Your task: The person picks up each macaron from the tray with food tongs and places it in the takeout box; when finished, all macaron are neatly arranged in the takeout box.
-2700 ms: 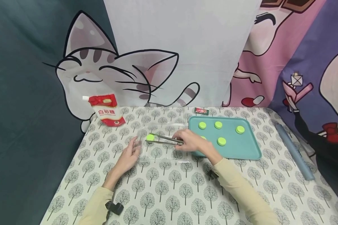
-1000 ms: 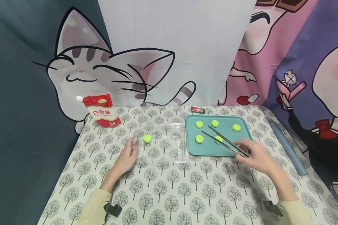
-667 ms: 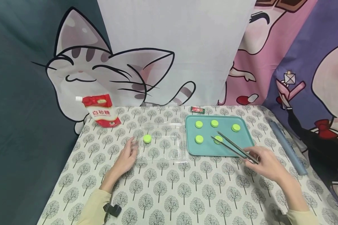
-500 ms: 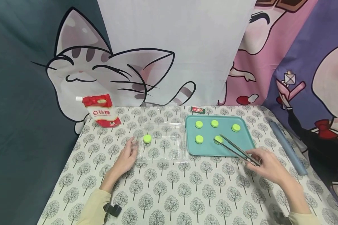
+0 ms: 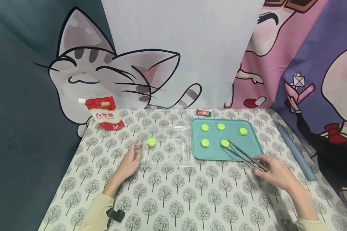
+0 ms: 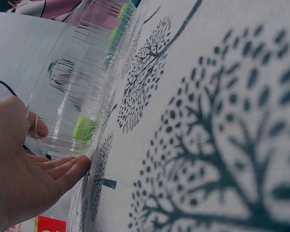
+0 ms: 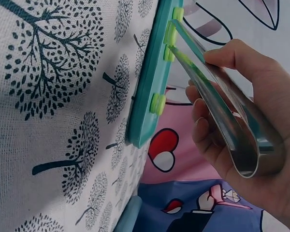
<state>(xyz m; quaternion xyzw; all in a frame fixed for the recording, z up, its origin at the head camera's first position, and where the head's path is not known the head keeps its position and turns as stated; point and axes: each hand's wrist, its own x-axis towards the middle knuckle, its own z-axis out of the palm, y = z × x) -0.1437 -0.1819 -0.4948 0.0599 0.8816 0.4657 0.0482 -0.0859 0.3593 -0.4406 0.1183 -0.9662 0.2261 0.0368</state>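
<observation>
My right hand (image 5: 276, 171) holds metal tongs (image 7: 234, 128) near their bent end, over the front right of the teal tray (image 5: 254, 146). The tongs' tips lie on either side of a green macaron (image 5: 224, 143) in the tray's front row. At the left side of a clear plastic container (image 5: 169, 164), my left hand (image 5: 130, 160) grips its wall, thumb over the rim and fingers along the outside, as the left wrist view shows. One green macaron (image 5: 151, 142) sits inside the container, towards its left side; its lid (image 5: 165, 117) stands open at the back.
Several more green macarons (image 5: 204, 127) lie in the tray. A red and white pouch (image 5: 105, 114) lies at the back left. Behind the tray is a small red and green packet (image 5: 203, 113). A blue-grey roll (image 5: 296, 152) lies along the right edge.
My right hand has carried the tongs from the container to the tray, leaving a macaron in the container. The tips have come down around a front-row macaron. My left hand has stayed at the container.
</observation>
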